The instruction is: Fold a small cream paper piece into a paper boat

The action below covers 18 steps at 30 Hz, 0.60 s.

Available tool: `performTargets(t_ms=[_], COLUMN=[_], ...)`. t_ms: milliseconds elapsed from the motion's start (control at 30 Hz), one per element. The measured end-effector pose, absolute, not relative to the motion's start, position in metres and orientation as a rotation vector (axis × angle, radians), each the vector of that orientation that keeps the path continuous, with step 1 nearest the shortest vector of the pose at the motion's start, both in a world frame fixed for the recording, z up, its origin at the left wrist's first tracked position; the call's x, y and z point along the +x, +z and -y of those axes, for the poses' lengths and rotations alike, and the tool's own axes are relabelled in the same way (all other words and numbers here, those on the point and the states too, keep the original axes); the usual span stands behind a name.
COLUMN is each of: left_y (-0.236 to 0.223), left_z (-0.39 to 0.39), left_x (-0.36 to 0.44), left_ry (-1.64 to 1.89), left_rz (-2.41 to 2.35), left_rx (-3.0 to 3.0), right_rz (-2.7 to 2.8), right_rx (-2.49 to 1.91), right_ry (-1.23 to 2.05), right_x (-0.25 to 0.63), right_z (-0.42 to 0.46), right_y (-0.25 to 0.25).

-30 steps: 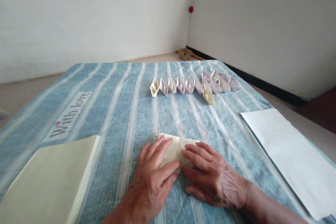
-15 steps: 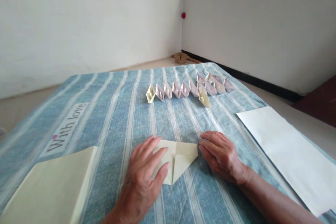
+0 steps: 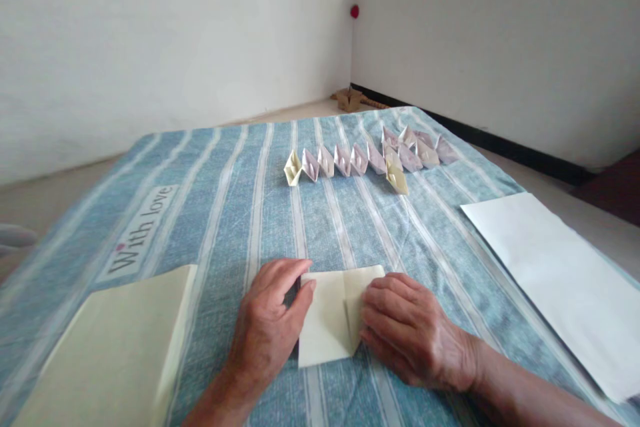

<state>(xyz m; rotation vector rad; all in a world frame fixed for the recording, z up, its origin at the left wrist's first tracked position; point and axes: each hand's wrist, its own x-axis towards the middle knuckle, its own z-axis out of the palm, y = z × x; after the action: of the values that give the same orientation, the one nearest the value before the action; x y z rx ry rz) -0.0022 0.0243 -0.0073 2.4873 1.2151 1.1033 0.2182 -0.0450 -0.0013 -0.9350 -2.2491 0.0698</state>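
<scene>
Pale walls (image 3: 175,27) meet in a corner behind a broad surface draped in a blue cloth (image 3: 225,213) with white stripes. At the near left of the cloth lies cream paper (image 3: 110,347), partly cut off by the frame; along the right edge lie white sheets (image 3: 555,287), set at a slant. Between the two, a person's hands work on one piece of folded paper at the near middle of the cloth.

The left hand (image 3: 273,310) curves around the paper's left side, thumb on top and forefinger at the far corner, with a gap inside the curl; its thumb and forefinger have hold of that corner. The right hand (image 3: 413,327) lies with fingers bent together over the opposite edge; its thumb is hidden, and whether it pinches the sheet cannot be told.

The folded paper (image 3: 325,320), cream and creased near its right side, rests flat or nearly so between the hands. A label (image 3: 140,233) reading "With love" marks the cloth at left. Farther back, small paper boats (image 3: 343,161) in pale purple and cream form a row, bunching closely at its right end. A small red object (image 3: 355,11) shows at the corner of the walls.
</scene>
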Motion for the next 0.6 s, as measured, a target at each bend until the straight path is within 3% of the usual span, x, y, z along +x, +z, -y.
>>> performTargets(t_ms=[600], left_y=[-0.0028], left_z=[-0.0142], left_x=[-0.0093], left_ry=[1.214], left_rz=[-1.420], left_rx=[2.352], right_rz=[2.198], right_rx=[-1.018], right_ry=[0.152], right_x=[0.2270], right_z=[0.0447], right_y=[-0.0060])
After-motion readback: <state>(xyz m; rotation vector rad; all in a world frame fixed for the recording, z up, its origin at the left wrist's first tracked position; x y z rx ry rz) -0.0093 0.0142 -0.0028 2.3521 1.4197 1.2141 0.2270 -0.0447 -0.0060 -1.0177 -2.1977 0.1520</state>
